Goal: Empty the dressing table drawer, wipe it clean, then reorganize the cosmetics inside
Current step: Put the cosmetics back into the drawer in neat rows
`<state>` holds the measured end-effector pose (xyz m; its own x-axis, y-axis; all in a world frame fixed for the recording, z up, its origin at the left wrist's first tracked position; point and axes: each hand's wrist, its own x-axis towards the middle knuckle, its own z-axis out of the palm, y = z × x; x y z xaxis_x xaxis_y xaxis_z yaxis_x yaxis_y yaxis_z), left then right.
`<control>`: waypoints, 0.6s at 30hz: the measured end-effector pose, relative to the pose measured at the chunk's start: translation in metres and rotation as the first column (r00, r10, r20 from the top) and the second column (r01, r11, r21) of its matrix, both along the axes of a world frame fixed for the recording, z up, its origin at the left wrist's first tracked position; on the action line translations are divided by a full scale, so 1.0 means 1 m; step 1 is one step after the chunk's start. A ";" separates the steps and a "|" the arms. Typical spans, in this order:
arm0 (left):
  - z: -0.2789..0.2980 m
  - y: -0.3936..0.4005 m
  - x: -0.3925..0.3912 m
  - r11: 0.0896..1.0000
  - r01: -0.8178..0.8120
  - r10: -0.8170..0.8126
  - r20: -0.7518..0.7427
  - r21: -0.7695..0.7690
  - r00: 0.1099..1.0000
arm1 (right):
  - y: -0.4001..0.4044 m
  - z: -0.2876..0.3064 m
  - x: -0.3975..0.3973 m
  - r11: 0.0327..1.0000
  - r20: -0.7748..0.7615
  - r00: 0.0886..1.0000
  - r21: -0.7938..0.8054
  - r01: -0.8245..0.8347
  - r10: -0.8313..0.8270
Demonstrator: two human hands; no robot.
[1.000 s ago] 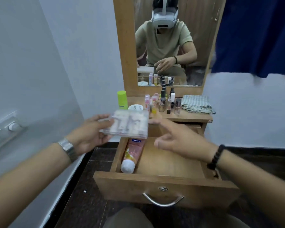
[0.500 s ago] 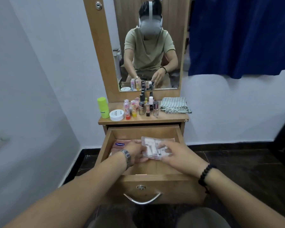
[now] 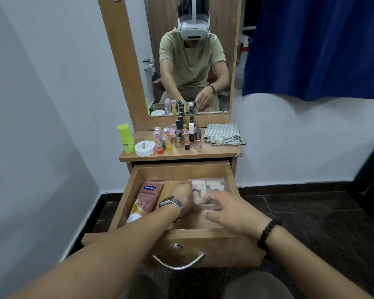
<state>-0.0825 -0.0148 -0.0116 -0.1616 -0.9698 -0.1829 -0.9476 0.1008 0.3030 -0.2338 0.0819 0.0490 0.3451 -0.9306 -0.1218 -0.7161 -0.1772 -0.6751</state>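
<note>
The wooden drawer [image 3: 225, 244] of the dressing table stands pulled out. A pink Vaseline tube [image 3: 148, 197] lies along its left side. A clear plastic box [image 3: 212, 186] with pale compartments lies in the drawer's back right corner. My left hand [image 3: 181, 195], with a metal watch on the wrist, holds the box's left edge; its fingers are mostly hidden. My right hand [image 3: 231, 212] rests its fingertips on the box's near edge, with the thumb apart from it.
On the tabletop stand a green bottle [image 3: 125, 138], a white jar [image 3: 145, 147], several small lip balms and nail polish bottles [image 3: 179, 137] and a folded striped cloth [image 3: 224, 133]. A mirror [image 3: 190, 61] rises behind. A blue curtain [image 3: 311, 44] hangs at the right.
The clear box went from in front of me down into the drawer, then to its back right corner. Both hands followed it. The camera pulled back.
</note>
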 end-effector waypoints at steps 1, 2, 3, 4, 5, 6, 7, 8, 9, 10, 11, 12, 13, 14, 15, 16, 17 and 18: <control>-0.003 -0.001 0.000 1.000 -0.007 0.007 -0.004 -0.016 1.000 | -0.001 -0.001 -0.001 1.000 0.007 1.000 -0.004 0.007 -0.007; -0.005 -0.002 0.001 0.999 -0.017 0.017 -0.012 -0.027 1.000 | -0.001 -0.002 -0.002 1.000 0.014 1.000 -0.008 0.014 -0.014; -0.005 -0.003 0.001 0.999 -0.025 0.024 -0.019 -0.037 1.000 | -0.001 -0.004 -0.003 1.000 0.020 1.000 -0.008 0.020 -0.019; -0.004 -0.001 0.001 0.999 -0.029 0.028 -0.026 -0.044 0.999 | -0.002 -0.006 -0.003 1.000 0.025 0.999 -0.004 0.023 -0.023; -0.003 -0.001 0.001 0.998 -0.031 0.029 -0.032 -0.054 0.999 | -0.002 -0.008 -0.003 1.000 0.026 0.999 0.003 0.026 -0.026; -0.003 -0.001 0.001 0.997 -0.034 0.032 -0.031 -0.064 0.999 | -0.002 -0.010 -0.004 1.000 0.025 0.999 0.006 0.031 -0.031; -0.003 -0.001 0.001 0.996 -0.041 0.039 -0.033 -0.073 0.999 | -0.003 -0.011 -0.004 0.999 0.023 0.999 0.006 0.036 -0.036; -0.005 -0.001 0.002 0.996 -0.045 0.043 -0.033 -0.077 0.999 | -0.003 -0.013 -0.003 0.999 0.024 0.999 0.004 0.040 -0.040; -0.007 -0.001 0.002 0.996 -0.044 0.041 -0.036 -0.083 0.998 | -0.004 -0.013 -0.002 0.999 0.029 0.999 0.003 0.045 -0.045; -0.008 -0.002 0.003 0.996 -0.039 0.037 -0.030 -0.080 0.999 | -0.004 -0.014 -0.001 0.999 0.044 0.998 0.002 0.052 -0.052; -0.009 -0.002 0.004 0.997 -0.031 0.030 -0.015 -0.073 0.999 | -0.005 -0.014 0.000 0.998 0.070 0.995 0.003 0.064 -0.064; -0.008 -0.003 0.006 0.997 -0.021 0.021 0.003 -0.070 1.000 | -0.005 -0.015 0.000 0.997 0.107 0.991 0.006 0.078 -0.078; -0.006 -0.003 0.008 0.998 -0.008 0.010 0.024 -0.070 1.000 | -0.007 -0.015 0.001 0.995 0.149 0.984 0.009 0.096 -0.096; -0.003 -0.002 0.010 0.997 0.002 0.000 0.030 -0.079 1.000 | -0.008 -0.016 0.001 0.993 0.191 0.974 0.011 0.120 -0.120; 0.002 0.000 0.012 0.995 0.006 -0.004 0.024 -0.099 1.000 | -0.010 -0.016 0.001 0.989 0.230 0.962 0.013 0.147 -0.146; 0.008 0.002 0.015 0.991 0.008 -0.008 0.001 -0.136 1.000 | -0.011 -0.016 0.001 0.984 0.265 0.948 0.015 0.176 -0.173; 0.017 0.006 0.016 0.982 0.017 -0.024 -0.031 -0.189 0.999 | -0.012 -0.017 0.002 0.979 0.294 0.935 0.017 0.201 -0.198; 0.027 0.010 0.018 0.966 0.033 -0.053 -0.074 -0.255 0.996 | -0.012 -0.019 0.002 0.976 0.314 0.925 0.019 0.219 -0.214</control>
